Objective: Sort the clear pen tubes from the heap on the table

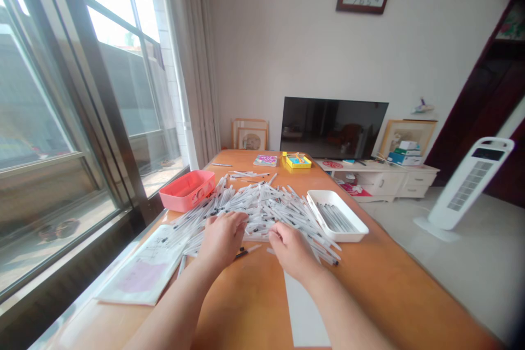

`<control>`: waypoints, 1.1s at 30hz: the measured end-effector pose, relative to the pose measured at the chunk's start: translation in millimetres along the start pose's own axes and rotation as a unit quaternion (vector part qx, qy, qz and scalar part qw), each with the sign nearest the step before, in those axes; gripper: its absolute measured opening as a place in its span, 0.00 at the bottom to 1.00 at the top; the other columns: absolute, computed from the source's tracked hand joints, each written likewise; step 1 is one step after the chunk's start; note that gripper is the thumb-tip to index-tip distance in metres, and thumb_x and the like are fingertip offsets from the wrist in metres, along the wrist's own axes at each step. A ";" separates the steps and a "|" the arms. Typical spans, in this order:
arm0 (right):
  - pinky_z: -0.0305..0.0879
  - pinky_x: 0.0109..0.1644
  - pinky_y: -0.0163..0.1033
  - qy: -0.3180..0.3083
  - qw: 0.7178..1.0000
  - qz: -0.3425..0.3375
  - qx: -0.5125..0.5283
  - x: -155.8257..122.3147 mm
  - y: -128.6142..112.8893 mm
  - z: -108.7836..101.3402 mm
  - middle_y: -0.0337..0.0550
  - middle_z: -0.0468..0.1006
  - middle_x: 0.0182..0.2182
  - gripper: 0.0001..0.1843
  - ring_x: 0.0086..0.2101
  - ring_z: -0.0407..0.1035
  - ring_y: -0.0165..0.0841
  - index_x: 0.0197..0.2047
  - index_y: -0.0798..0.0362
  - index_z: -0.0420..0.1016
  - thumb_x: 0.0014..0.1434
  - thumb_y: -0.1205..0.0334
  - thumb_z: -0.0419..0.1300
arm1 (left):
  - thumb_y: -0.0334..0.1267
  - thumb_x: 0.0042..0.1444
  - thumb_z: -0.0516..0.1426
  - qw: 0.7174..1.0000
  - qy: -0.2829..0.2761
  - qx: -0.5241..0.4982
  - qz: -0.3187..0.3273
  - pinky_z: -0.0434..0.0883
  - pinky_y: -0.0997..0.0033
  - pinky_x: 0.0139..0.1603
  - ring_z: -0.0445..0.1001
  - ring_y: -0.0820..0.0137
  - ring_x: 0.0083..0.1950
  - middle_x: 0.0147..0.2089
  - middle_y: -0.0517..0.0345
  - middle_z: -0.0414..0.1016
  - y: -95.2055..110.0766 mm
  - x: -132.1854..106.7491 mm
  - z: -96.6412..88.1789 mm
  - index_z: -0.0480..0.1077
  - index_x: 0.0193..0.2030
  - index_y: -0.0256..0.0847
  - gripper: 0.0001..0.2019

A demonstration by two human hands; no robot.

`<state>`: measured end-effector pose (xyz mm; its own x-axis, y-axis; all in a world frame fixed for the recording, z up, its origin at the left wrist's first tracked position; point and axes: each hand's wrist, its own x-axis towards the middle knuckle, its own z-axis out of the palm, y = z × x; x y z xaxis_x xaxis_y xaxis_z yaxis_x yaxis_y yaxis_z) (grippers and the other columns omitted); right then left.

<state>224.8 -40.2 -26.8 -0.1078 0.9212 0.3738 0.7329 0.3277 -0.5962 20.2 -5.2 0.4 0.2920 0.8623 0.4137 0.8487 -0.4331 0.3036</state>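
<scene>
Clock directions are taken from the middle of the heap of pens, with twelve o'clock at the far end of the desk and six o'clock toward the person.

A large, loose heap of slim, clear-and-white pens (266, 202) covers the middle of a glossy orange-brown desk (238, 311). The person's bare left hand (225, 231) is at seven o'clock, at the heap's near edge, its fingers curled forward. The right hand (289, 245) is at five o'clock, fingers bent inward; the two are near each other, with a narrow gap between. Whether either grips a pen cannot be told.

A white tray (348, 237) at three o'clock holds a neat row of grey pens (334, 217). At ten o'clock stands a coral-pink box (174, 203). A printed booklet (143, 273) lies at eight o'clock, pens overlapping its far edge. A white strip (304, 311) runs out from under the right arm at five o'clock. Farther off are a purple book (266, 161) at twelve and a yellow box (299, 163) at one, with a dark television (332, 128) beyond.
</scene>
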 end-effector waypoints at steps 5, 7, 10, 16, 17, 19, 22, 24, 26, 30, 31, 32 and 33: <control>0.61 0.54 0.37 -0.109 0.989 -0.074 -0.064 -4.8 -12.2 11.5 0.43 0.80 0.45 0.15 0.48 0.71 0.37 0.46 0.48 0.79 0.63 0.68 0.53 | 0.41 0.65 0.51 0.996 0.029 -0.040 -0.077 0.66 0.68 0.47 0.78 0.62 0.51 0.49 0.54 0.82 -10.6 2.7 -0.6 0.75 0.49 0.47 0.13; 0.59 0.56 0.39 -0.122 0.984 -0.089 -0.095 -5.9 -16.2 14.5 0.42 0.80 0.47 0.17 0.51 0.69 0.38 0.49 0.47 0.78 0.62 0.70 0.54 | 0.41 0.65 0.52 0.995 0.033 -0.049 -0.084 0.66 0.69 0.46 0.78 0.62 0.50 0.48 0.54 0.82 -10.7 2.1 0.4 0.76 0.49 0.47 0.13; 0.60 0.54 0.40 -0.128 0.980 -0.082 -0.128 -6.6 -18.0 16.2 0.41 0.79 0.47 0.17 0.50 0.69 0.39 0.49 0.46 0.78 0.59 0.70 0.56 | 0.41 0.64 0.52 0.995 0.039 -0.055 -0.076 0.66 0.68 0.47 0.78 0.61 0.50 0.48 0.54 0.83 -9.9 1.3 2.1 0.76 0.48 0.47 0.12; 0.61 0.50 0.41 -0.135 0.977 -0.048 -0.157 -6.9 -16.1 17.1 0.44 0.76 0.44 0.10 0.48 0.69 0.40 0.43 0.47 0.77 0.60 0.65 0.58 | 0.40 0.64 0.53 0.995 0.037 -0.062 -0.071 0.66 0.68 0.47 0.78 0.61 0.51 0.47 0.54 0.83 -9.7 1.3 3.5 0.76 0.46 0.47 0.11; 0.61 0.49 0.41 -0.134 0.977 -0.047 -0.158 -6.9 -15.9 17.3 0.44 0.76 0.44 0.08 0.47 0.69 0.40 0.42 0.47 0.78 0.61 0.63 0.58 | 0.41 0.64 0.53 0.995 0.037 -0.063 -0.071 0.66 0.69 0.47 0.78 0.61 0.50 0.47 0.54 0.83 -9.9 1.3 3.5 0.76 0.46 0.47 0.11; 0.61 0.47 0.40 -0.130 0.978 -0.046 -0.158 -6.8 -15.6 17.3 0.43 0.75 0.43 0.05 0.46 0.69 0.39 0.39 0.47 0.77 0.61 0.62 0.60 | 0.41 0.64 0.53 0.995 0.037 -0.065 -0.070 0.66 0.69 0.47 0.78 0.62 0.50 0.47 0.53 0.83 -10.4 1.2 3.3 0.77 0.46 0.47 0.11; 0.59 0.45 0.39 -0.126 0.979 -0.048 -0.151 -7.1 -15.0 16.7 0.42 0.75 0.42 0.02 0.44 0.69 0.38 0.37 0.48 0.76 0.59 0.62 0.62 | 0.41 0.65 0.52 0.995 0.037 -0.069 -0.067 0.66 0.70 0.46 0.78 0.62 0.49 0.46 0.53 0.83 -11.1 1.1 3.4 0.77 0.46 0.46 0.12; 0.59 0.44 0.39 -0.131 0.979 -0.048 -0.147 -7.4 -14.6 16.2 0.41 0.76 0.41 0.02 0.43 0.69 0.37 0.37 0.48 0.75 0.59 0.62 0.63 | 0.41 0.65 0.52 0.995 0.038 -0.071 -0.065 0.67 0.70 0.46 0.78 0.62 0.49 0.46 0.53 0.82 -11.5 1.0 3.9 0.76 0.46 0.46 0.12; 0.59 0.44 0.39 -0.138 0.979 -0.042 -0.146 -7.6 -14.5 16.0 0.41 0.76 0.40 0.03 0.43 0.70 0.37 0.39 0.48 0.76 0.60 0.61 0.62 | 0.41 0.65 0.52 0.994 0.038 -0.074 -0.065 0.67 0.70 0.46 0.78 0.62 0.49 0.46 0.53 0.83 -11.8 0.9 4.7 0.76 0.46 0.46 0.12; 0.59 0.44 0.39 -0.151 0.977 -0.028 -0.149 -8.0 -15.9 15.8 0.43 0.76 0.41 0.03 0.42 0.70 0.37 0.38 0.49 0.76 0.60 0.61 0.61 | 0.40 0.64 0.53 0.994 0.040 -0.078 -0.061 0.67 0.70 0.47 0.78 0.62 0.50 0.46 0.53 0.82 -12.2 1.1 5.3 0.76 0.47 0.46 0.11; 0.59 0.44 0.39 -0.154 0.976 -0.026 -0.150 -8.1 -16.5 15.4 0.43 0.76 0.41 0.03 0.42 0.71 0.37 0.37 0.50 0.76 0.60 0.63 0.61 | 0.40 0.64 0.53 0.994 0.041 -0.078 -0.059 0.67 0.69 0.47 0.78 0.62 0.49 0.46 0.53 0.82 -12.1 1.3 5.2 0.76 0.46 0.46 0.12; 0.59 0.44 0.39 -0.155 0.976 -0.024 -0.150 -8.3 -17.2 14.8 0.43 0.76 0.40 0.03 0.41 0.70 0.37 0.37 0.50 0.75 0.59 0.64 0.60 | 0.41 0.64 0.53 0.994 0.042 -0.077 -0.059 0.67 0.69 0.46 0.78 0.62 0.49 0.46 0.53 0.82 -12.0 1.4 5.0 0.76 0.46 0.46 0.12; 0.58 0.43 0.39 -0.155 0.976 -0.023 -0.148 -8.3 -17.9 13.9 0.43 0.76 0.40 0.03 0.41 0.70 0.36 0.36 0.50 0.75 0.58 0.65 0.60 | 0.41 0.64 0.53 0.995 0.043 -0.076 -0.058 0.67 0.69 0.46 0.78 0.62 0.49 0.46 0.53 0.82 -11.9 1.6 4.9 0.76 0.46 0.46 0.12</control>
<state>203.3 -50.8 -29.2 -0.3105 0.9410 0.1344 0.8797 0.3380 -0.3345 12.7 2.7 -6.7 0.1518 0.8857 0.4386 0.7965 -0.3724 0.4764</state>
